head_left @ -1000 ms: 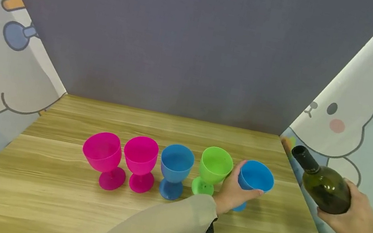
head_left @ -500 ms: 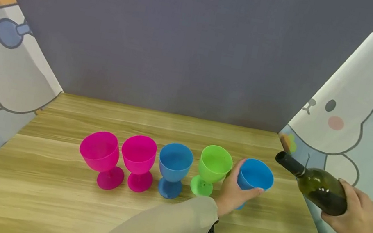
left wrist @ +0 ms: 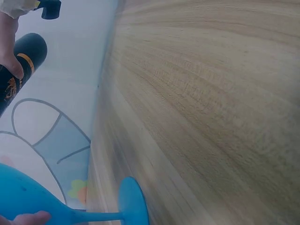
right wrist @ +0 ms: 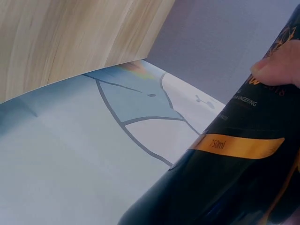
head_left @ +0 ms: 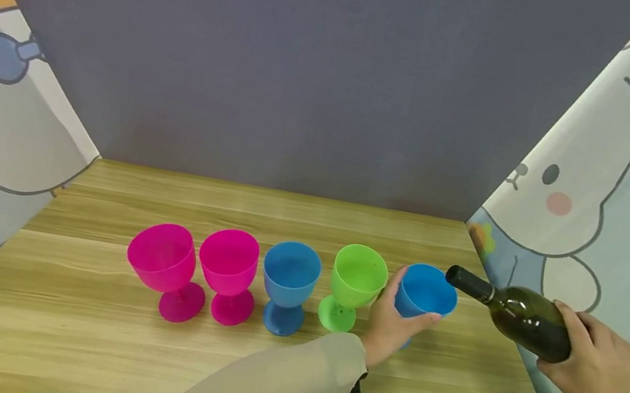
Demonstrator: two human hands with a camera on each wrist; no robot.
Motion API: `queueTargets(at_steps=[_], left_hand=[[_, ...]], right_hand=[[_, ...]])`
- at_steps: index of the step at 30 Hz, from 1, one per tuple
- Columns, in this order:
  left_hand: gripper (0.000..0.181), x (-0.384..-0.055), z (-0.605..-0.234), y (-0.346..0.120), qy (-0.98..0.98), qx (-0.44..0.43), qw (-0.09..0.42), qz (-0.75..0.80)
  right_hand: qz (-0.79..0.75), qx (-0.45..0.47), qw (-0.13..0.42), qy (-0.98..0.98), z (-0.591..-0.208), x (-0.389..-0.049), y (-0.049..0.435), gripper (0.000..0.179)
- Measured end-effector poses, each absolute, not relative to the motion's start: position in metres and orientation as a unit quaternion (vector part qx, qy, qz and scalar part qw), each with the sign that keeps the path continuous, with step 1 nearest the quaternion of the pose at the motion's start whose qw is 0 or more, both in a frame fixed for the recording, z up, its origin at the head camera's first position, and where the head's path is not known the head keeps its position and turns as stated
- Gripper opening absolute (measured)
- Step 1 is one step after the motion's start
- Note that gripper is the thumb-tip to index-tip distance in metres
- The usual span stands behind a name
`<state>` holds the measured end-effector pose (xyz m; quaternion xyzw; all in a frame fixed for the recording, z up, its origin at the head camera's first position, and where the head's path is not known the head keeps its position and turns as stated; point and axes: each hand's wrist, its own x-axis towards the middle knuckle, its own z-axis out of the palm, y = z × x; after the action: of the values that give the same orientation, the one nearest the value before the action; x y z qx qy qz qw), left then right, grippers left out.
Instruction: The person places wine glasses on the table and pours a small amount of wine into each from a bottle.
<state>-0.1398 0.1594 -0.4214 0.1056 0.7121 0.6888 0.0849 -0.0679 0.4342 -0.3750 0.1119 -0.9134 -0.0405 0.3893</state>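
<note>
In the head view my left hand holds the bowl of the blue goblet at the right end of a row, thumb and fingers spread around it. The left wrist view shows its stem and round foot at the table surface. My right hand grips a dark green wine bottle by its body, tilted with the neck pointing left. The mouth is just above the goblet's right rim. A gold band marked 750ml and my right thumb show on the bottle in the right wrist view.
Left of the held goblet stand a green goblet, another blue goblet and two pink goblets, one inner and one outer. A grey panel backs the wooden table. Cartoon-printed sheets flank both sides.
The bottle has moved left and its neck has levelled out, bringing the mouth to the blue goblet's rim. My left hand keeps its hold on the goblet. The whole view has shifted slightly.
</note>
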Motion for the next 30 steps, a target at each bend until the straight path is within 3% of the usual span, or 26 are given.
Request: queueTargets(at_steps=[8, 11, 15, 18, 21, 25, 30], left_hand=[[0.080, -0.138, -0.420, 0.154, 0.710, 0.110, 0.073, 0.691], [0.080, -0.138, -0.419, 0.155, 0.711, 0.109, 0.074, 0.690], [0.080, -0.137, -0.417, 0.155, 0.707, 0.103, 0.076, 0.696], [0.080, -0.137, -0.416, 0.156, 0.705, 0.097, 0.078, 0.698], [0.080, -0.136, -0.416, 0.156, 0.706, 0.097, 0.078, 0.697], [0.081, -0.135, -0.416, 0.156, 0.707, 0.098, 0.075, 0.697], [0.080, -0.135, -0.417, 0.157, 0.708, 0.101, 0.070, 0.696]], right_hand=[[-0.056, 0.111, 0.397, -0.910, -0.378, -0.065, 0.430, 0.072], [-0.066, 0.118, 0.392, -0.910, -0.378, -0.063, 0.432, 0.080], [-0.072, 0.128, 0.404, -0.903, -0.378, -0.064, 0.433, 0.071], [-0.076, 0.134, 0.414, -0.897, -0.377, -0.066, 0.434, 0.076], [-0.088, 0.140, 0.404, -0.900, -0.373, -0.065, 0.436, 0.065], [-0.101, 0.143, 0.386, -0.906, -0.369, -0.064, 0.437, 0.091], [-0.102, 0.143, 0.387, -0.905, -0.368, -0.064, 0.436, 0.091]])
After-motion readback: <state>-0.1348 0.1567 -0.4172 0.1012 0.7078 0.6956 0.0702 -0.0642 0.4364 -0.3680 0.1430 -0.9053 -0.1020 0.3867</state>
